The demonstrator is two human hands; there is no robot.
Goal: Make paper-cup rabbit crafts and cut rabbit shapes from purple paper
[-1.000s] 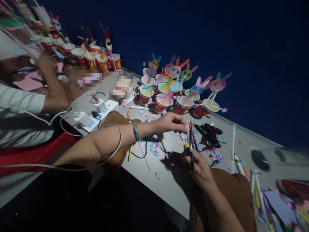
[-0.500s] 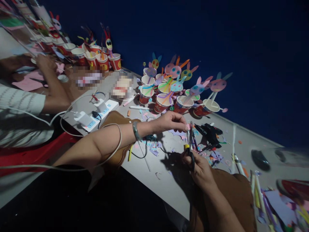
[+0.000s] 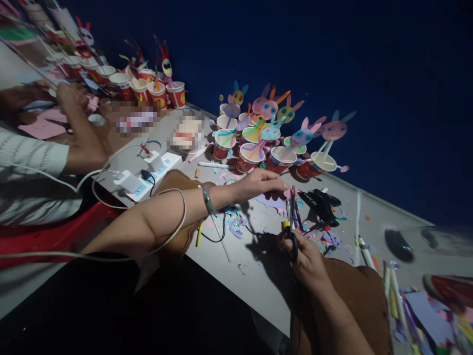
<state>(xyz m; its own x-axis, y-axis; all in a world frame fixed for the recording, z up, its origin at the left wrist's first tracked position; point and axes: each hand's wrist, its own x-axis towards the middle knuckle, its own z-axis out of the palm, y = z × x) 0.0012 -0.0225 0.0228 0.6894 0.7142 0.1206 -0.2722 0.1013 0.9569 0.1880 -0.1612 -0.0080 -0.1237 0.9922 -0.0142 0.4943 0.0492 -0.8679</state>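
Your right hand [image 3: 306, 259] grips the scissors [image 3: 294, 245], tips toward 12 o'clock; beside them, your left hand [image 3: 260, 185] pinches the pink paper [image 3: 287, 194]. Your left fingers have just shifted, baring more pink, which suggests a renewed hold.

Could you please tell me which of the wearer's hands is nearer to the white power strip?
Left. The left hand is to the right of the power strip in the picture; the right hand, holding scissors, is farther right and lower.

The dim, shadowed view blurs toward its side edges.
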